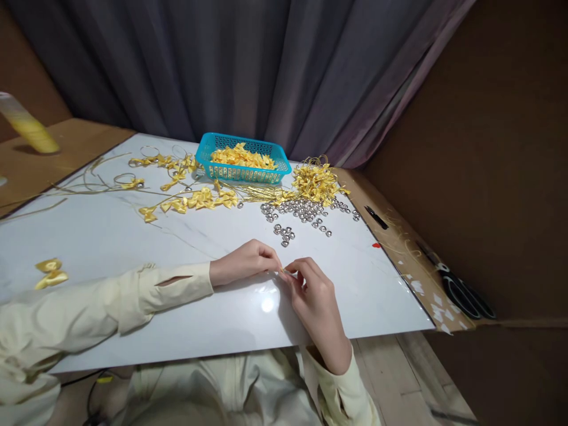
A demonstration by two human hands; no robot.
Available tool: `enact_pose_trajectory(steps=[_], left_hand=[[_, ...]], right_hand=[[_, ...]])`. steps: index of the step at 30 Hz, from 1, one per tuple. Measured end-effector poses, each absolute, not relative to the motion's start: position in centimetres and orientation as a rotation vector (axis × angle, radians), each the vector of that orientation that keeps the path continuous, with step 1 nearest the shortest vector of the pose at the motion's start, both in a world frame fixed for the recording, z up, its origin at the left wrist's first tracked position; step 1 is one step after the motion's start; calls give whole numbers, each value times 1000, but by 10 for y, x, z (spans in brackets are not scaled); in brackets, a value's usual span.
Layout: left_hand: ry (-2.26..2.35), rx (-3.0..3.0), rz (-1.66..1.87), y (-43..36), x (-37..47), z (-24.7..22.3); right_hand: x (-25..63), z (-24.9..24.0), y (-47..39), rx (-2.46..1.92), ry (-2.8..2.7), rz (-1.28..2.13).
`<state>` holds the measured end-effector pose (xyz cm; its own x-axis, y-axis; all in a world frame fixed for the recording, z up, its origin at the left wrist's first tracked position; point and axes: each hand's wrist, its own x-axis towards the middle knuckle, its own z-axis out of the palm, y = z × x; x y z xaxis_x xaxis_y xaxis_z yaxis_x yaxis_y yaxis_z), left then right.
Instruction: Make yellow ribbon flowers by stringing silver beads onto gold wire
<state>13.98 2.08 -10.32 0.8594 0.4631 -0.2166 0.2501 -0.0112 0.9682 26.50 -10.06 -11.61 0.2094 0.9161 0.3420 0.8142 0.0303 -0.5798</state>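
My left hand point(251, 259) and my right hand point(314, 294) meet fingertip to fingertip above the white board point(199, 331). Both are closed in a pinch. A tiny yellowish bit shows between the fingertips, too small to name; the fingers cover the rest. Just beyond them lies a small cluster of silver beads point(284, 234), with a larger scatter of silver beads point(306, 210) behind it. Yellow ribbon bows point(199, 200) on thin gold cords lie farther off to the left. Near my left sleeve sits a bigger yellow bow point(52, 273).
A teal basket point(244, 174) of yellow bows stands at the back, beside a pile of corded bows point(317, 182). Black-handled scissors point(461, 293), a small black tool point(376, 217) and white scraps lie along the right edge. A bottle point(31, 130) stands far left.
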Motion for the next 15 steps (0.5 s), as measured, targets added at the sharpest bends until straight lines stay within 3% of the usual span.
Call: enact_pose_trajectory(steps=[15], left_hand=[[592,1641,124,21,138,-98]], right_hand=[[272,-117,-101,-1782,-1754,98]])
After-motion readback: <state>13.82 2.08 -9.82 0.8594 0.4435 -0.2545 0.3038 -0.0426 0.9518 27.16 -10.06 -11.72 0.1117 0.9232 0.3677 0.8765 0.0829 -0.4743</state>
